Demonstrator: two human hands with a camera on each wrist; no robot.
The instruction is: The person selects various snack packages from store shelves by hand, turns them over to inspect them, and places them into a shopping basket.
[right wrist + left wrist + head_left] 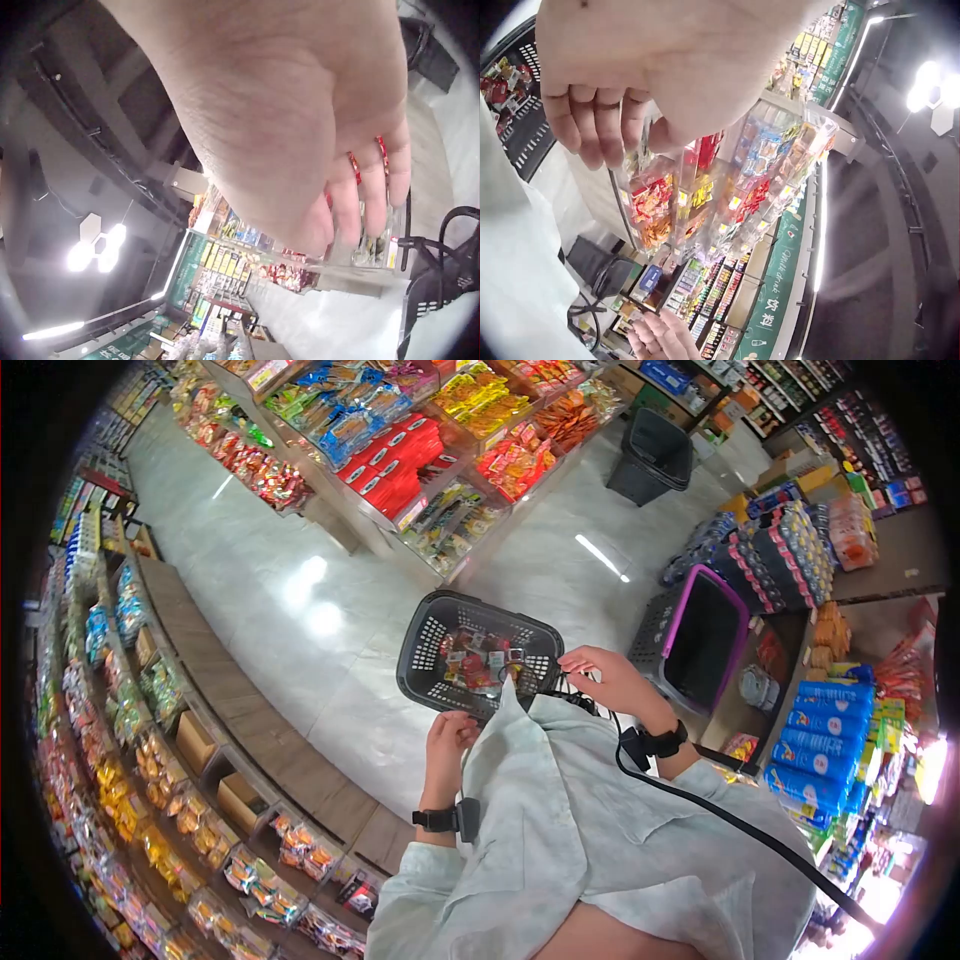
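Note:
In the head view, a black slotted basket (pixel 420 660) with small red and clear packets (pixel 480 660) inside is in front of the person's body. The left hand (pixel 452 738) is by its near left corner, fingers loosely bent and holding nothing visible. At the basket's right end is the right hand (pixel 605 678), fingers slightly bent, beside dark cords; contact cannot be told. The left wrist view has the left hand (pixel 652 82) with empty, relaxed fingers near the basket (pixel 532 150). Relaxed fingers of the right hand (pixel 292 127) hang empty in the right wrist view.
Snack bins (pixel 390 465) stand ahead, and packed shelves (pixel 170 760) curve along the left. To the right are a purple-rimmed basket (pixel 655 625), bottle packs (pixel 765 565) and blue packages (pixel 820 745). A black bin (pixel 650 460) stands farther off on the grey floor (pixel 250 560).

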